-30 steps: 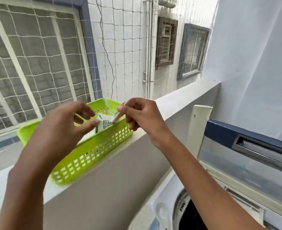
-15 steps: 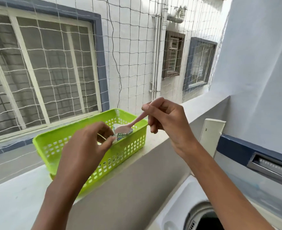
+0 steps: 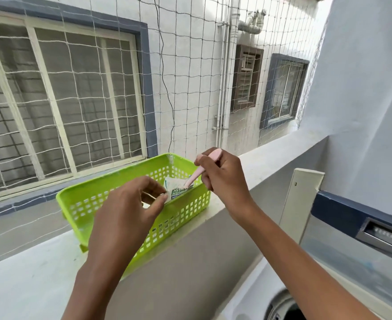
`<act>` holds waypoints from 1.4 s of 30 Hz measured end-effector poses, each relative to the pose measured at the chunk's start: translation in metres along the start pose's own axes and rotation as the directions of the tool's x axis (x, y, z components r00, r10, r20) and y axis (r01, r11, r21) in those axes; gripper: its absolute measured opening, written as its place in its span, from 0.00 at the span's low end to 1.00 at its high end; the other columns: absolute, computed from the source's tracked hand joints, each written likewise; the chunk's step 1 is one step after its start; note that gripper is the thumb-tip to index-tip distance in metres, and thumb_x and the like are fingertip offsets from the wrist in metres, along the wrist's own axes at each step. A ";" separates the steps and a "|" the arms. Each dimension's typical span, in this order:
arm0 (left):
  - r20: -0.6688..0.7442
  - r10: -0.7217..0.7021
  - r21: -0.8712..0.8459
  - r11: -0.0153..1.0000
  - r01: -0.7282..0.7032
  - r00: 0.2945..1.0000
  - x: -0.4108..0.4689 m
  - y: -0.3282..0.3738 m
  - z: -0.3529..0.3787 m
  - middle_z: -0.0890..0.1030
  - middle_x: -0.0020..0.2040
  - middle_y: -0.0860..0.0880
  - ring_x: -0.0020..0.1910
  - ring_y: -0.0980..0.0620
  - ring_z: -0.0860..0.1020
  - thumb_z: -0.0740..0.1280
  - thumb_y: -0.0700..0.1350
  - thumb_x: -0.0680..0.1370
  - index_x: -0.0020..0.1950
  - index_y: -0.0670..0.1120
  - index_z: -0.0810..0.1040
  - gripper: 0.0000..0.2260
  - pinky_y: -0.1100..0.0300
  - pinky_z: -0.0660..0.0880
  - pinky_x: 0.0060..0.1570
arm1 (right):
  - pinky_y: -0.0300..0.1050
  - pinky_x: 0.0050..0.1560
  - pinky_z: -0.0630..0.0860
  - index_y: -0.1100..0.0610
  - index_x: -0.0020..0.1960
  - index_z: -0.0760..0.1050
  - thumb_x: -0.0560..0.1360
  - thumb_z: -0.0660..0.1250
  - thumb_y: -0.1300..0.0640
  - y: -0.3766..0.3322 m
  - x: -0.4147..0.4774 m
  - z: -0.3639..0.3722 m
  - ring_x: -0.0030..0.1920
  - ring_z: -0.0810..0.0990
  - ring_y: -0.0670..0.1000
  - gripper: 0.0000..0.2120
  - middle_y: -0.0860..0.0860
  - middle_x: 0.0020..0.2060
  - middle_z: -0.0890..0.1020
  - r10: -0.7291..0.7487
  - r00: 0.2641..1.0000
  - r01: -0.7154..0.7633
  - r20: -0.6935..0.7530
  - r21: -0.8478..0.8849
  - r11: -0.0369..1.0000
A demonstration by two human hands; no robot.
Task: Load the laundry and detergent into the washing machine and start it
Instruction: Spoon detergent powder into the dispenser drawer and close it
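Note:
A lime-green slotted basket (image 3: 112,199) stands on the white ledge. Inside its right end sits a white and green detergent packet (image 3: 177,189). My left hand (image 3: 130,209) pinches the packet's left edge between thumb and fingers. My right hand (image 3: 222,179) grips a pink spoon (image 3: 199,172), its bowl end dipped into the packet's mouth. Below right, the washing machine's open drum (image 3: 282,308) shows at the frame's bottom edge, with its raised lid (image 3: 361,236) behind.
The ledge (image 3: 40,269) runs from lower left to upper right, with white safety netting (image 3: 190,65) above it. A cream upright panel (image 3: 301,199) stands beside the machine. The pale blue wall (image 3: 363,88) fills the right.
My view tilted upward and the basket now sits lower in view. My right hand turned the pink spoon steeper and pushed it down into the packet. My left hand kept pinching the packet.

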State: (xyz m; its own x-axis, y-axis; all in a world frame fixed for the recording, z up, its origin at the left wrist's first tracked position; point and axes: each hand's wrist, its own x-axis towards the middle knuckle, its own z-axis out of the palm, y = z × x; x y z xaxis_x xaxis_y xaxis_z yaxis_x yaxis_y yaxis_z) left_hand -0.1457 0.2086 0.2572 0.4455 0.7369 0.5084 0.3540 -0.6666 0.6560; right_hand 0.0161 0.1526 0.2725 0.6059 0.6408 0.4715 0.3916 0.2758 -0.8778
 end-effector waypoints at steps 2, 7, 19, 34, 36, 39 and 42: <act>-0.001 -0.004 -0.003 1.000 0.004 1.000 0.000 0.000 0.000 0.80 0.38 0.66 0.36 0.65 0.80 0.71 0.51 0.71 0.39 0.57 0.77 0.04 0.52 0.78 0.40 | 0.34 0.20 0.61 0.59 0.35 0.72 0.76 0.61 0.61 0.001 0.001 0.003 0.16 0.64 0.45 0.11 0.53 0.19 0.68 0.060 0.998 -0.060 -0.022 0.023 0.998; -0.004 -0.026 0.018 1.000 0.026 1.000 0.000 -0.002 0.001 0.81 0.34 0.60 0.37 0.65 0.79 0.71 0.50 0.72 0.37 0.56 0.77 0.06 0.54 0.77 0.39 | 0.33 0.19 0.59 0.60 0.36 0.71 0.77 0.59 0.59 0.008 0.000 0.006 0.14 0.64 0.49 0.12 0.52 0.17 0.71 0.203 0.978 -0.188 -0.056 0.202 0.961; -0.009 -0.050 0.028 0.998 0.050 0.999 0.000 -0.001 0.001 0.79 0.31 0.62 0.37 0.67 0.78 0.71 0.51 0.72 0.37 0.56 0.77 0.05 0.61 0.72 0.34 | 0.34 0.18 0.59 0.60 0.35 0.71 0.77 0.60 0.60 -0.004 -0.001 -0.018 0.15 0.63 0.49 0.12 0.51 0.16 0.71 0.239 0.948 -0.130 -0.210 0.430 0.894; -0.176 0.233 0.019 0.972 -0.233 0.956 -0.005 0.014 0.013 0.78 0.46 0.58 0.50 0.50 0.78 0.69 0.50 0.74 0.48 0.53 0.77 0.05 0.51 0.75 0.50 | 0.30 0.21 0.59 0.58 0.34 0.71 0.77 0.61 0.58 0.003 -0.012 -0.076 0.15 0.63 0.47 0.13 0.50 0.16 0.70 0.332 0.878 -0.096 -0.345 0.553 0.827; -0.229 0.330 -0.064 0.934 -0.352 0.916 -0.010 0.029 0.026 0.78 0.46 0.56 0.49 0.50 0.78 0.67 0.47 0.74 0.48 0.51 0.78 0.04 0.51 0.75 0.50 | 0.31 0.21 0.59 0.58 0.35 0.71 0.77 0.61 0.57 0.007 -0.018 -0.095 0.15 0.63 0.47 0.13 0.50 0.16 0.70 0.341 0.856 -0.088 -0.390 0.540 0.837; -0.217 0.383 -0.253 0.866 -0.430 0.898 -0.018 0.048 0.054 0.80 0.43 0.56 0.46 0.55 0.79 0.64 0.46 0.75 0.47 0.50 0.78 0.04 0.57 0.76 0.49 | 0.30 0.20 0.59 0.59 0.36 0.72 0.78 0.60 0.57 0.010 -0.033 -0.129 0.14 0.63 0.46 0.13 0.49 0.15 0.69 0.346 0.813 -0.062 -0.468 0.520 0.852; -0.058 0.340 -0.504 0.801 -0.321 0.939 -0.030 0.066 0.094 0.82 0.40 0.57 0.40 0.59 0.81 0.66 0.47 0.74 0.44 0.55 0.77 0.02 0.66 0.76 0.43 | 0.29 0.21 0.57 0.59 0.35 0.70 0.78 0.58 0.58 0.016 -0.058 -0.170 0.14 0.62 0.47 0.14 0.50 0.15 0.69 0.329 0.763 -0.024 -0.556 0.484 0.875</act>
State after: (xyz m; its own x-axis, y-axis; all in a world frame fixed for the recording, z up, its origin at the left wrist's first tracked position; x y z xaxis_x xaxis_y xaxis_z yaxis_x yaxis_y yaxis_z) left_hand -0.0582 0.1319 0.2329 0.4909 0.4715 0.7326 -0.2743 -0.7145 0.6436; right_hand 0.1048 -0.0015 0.2456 0.9764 0.1813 0.1176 -0.0075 0.5723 -0.8200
